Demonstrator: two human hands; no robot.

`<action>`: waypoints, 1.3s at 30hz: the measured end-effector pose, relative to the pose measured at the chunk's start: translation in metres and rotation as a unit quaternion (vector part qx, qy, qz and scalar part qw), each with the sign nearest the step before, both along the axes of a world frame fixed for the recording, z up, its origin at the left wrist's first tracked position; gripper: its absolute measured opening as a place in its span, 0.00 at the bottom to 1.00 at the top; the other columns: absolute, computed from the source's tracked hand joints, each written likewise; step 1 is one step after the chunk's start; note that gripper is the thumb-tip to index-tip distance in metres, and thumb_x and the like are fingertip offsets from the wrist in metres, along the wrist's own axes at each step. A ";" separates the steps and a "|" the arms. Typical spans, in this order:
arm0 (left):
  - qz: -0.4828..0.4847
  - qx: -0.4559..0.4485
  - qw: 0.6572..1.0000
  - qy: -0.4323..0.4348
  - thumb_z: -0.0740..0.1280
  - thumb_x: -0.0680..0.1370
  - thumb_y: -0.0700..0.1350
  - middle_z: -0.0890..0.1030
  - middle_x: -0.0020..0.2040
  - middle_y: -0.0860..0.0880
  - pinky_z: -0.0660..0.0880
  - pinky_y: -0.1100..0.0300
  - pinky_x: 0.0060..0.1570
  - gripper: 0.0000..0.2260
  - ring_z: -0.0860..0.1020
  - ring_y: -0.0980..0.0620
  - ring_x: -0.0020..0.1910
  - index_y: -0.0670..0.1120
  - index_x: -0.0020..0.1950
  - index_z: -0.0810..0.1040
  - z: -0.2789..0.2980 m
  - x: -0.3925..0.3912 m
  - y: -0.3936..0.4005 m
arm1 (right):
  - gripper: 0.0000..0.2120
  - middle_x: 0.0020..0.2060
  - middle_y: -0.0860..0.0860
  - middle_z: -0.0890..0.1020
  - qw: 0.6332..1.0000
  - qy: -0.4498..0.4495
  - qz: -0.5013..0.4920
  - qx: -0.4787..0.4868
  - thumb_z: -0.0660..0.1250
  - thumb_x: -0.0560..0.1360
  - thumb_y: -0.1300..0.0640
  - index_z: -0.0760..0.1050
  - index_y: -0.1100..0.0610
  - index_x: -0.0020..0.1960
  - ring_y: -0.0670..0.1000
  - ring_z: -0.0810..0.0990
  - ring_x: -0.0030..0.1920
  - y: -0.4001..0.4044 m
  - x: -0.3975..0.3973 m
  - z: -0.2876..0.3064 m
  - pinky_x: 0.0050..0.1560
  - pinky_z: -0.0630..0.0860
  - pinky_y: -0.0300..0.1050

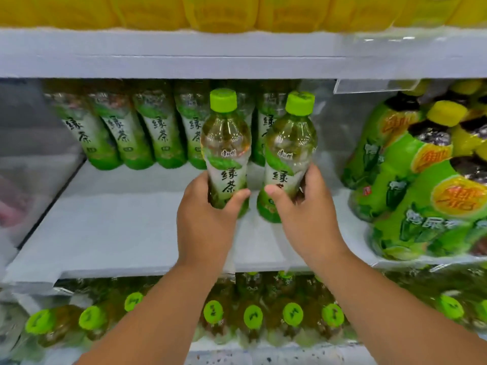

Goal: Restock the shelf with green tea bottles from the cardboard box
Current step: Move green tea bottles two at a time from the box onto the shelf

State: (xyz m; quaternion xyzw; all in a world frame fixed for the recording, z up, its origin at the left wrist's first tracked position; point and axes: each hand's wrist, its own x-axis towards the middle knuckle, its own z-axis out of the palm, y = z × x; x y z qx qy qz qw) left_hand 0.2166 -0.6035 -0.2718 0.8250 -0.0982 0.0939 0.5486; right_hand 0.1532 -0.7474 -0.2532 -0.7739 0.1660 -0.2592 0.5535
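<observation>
White shelf (pixel 137 227) fills my view, a back row of green tea bottles (pixel 137 133) standing deep on it. I see the left hand (pixel 204 219) clamped round one upright bottle (pixel 226 148) mid-shelf, the right hand (pixel 305 214) clamped round a second bottle (pixel 290 154) just beside it.

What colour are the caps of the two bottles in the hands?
Bright lime green, on both the left bottle and right bottle; head view.
</observation>
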 end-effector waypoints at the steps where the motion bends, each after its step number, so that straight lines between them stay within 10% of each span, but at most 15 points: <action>1: 0.000 -0.002 1.000 -0.005 0.74 0.70 0.62 0.82 0.52 0.58 0.81 0.51 0.51 0.21 0.81 0.58 0.51 0.58 0.60 0.78 -0.001 0.005 -0.002 | 0.24 0.61 0.43 0.80 1.000 -0.006 -0.012 -0.001 0.74 0.75 0.51 0.70 0.44 0.68 0.43 0.79 0.62 -0.001 0.004 -0.002 0.64 0.78 0.51; 5: -0.007 -0.007 1.000 -0.019 0.73 0.69 0.64 0.83 0.53 0.59 0.81 0.51 0.51 0.23 0.82 0.59 0.51 0.58 0.61 0.78 -0.004 0.021 -0.009 | 0.25 0.61 0.44 0.73 0.998 -0.018 -0.054 -0.032 0.76 0.73 0.50 0.71 0.48 0.67 0.39 0.76 0.59 -0.003 0.015 -0.006 0.62 0.76 0.40; 39: 0.009 -0.023 0.998 -0.064 0.71 0.69 0.67 0.82 0.59 0.56 0.81 0.51 0.55 0.28 0.81 0.53 0.58 0.57 0.65 0.75 -0.022 0.077 -0.048 | 0.22 0.53 0.51 0.81 0.992 0.032 -0.083 -0.086 0.78 0.71 0.48 0.72 0.54 0.58 0.53 0.81 0.54 -0.046 0.099 -0.013 0.56 0.80 0.54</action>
